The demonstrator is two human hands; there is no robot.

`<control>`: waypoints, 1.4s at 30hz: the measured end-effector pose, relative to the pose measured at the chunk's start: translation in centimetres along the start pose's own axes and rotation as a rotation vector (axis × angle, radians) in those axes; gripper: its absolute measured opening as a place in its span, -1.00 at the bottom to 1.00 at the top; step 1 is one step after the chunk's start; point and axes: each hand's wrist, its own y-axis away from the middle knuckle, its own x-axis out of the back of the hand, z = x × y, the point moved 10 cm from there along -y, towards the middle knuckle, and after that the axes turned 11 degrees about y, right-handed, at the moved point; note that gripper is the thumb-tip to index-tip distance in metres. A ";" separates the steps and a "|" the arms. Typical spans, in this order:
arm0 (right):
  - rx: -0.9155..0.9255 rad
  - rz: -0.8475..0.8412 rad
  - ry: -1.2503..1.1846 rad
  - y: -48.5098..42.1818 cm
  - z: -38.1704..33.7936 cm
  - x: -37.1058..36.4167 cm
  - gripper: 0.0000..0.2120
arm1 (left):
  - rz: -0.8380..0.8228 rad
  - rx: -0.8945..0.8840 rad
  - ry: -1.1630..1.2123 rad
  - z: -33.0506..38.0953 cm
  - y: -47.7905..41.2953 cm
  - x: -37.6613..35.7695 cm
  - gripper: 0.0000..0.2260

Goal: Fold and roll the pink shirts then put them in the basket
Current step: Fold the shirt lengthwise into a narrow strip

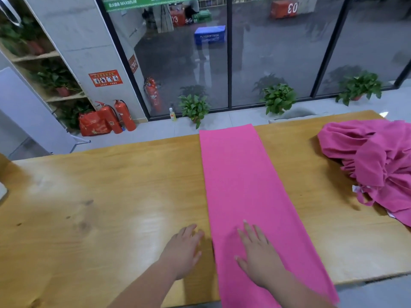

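As right hand [260, 261] lies flat on one folded shirt [235, 174], left hand [184, 247] rests relaxed beside; one crumpled heap [375, 161] apart.

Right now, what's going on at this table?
A person is working on a long, narrow folded pink shirt that lies flat across the light wooden table. The right hand rests flat with straight fingers on the near end of the strip. The left hand lies open on the table just beside the strip's left edge. The shirt is folded but not yet rolled. A crumpled heap of pink shirts waits at the right end of the table.
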 end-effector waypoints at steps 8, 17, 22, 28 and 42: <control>-0.189 -0.061 -0.021 -3.3 -6.2 -2.9 -0.27 | -0.038 -0.050 -0.073 -8.3 -6.0 2.2 -0.41; -0.356 -0.030 -0.080 -7.2 -7.5 -2.4 -0.19 | 0.033 -0.197 -0.116 -5.1 -17.5 6.6 -0.35; -0.431 0.013 -0.055 -6.7 -7.8 -3.4 -0.24 | -0.008 -0.235 -0.134 -3.9 -21.6 5.9 -0.25; -0.494 0.093 -0.047 -6.8 -7.3 -2.4 -0.37 | -0.031 -0.236 -0.154 -5.9 -22.4 4.5 -0.19; -0.351 0.114 0.105 -7.5 -8.5 0.1 -0.33 | 0.113 -0.096 0.161 -5.7 -24.1 7.0 -0.34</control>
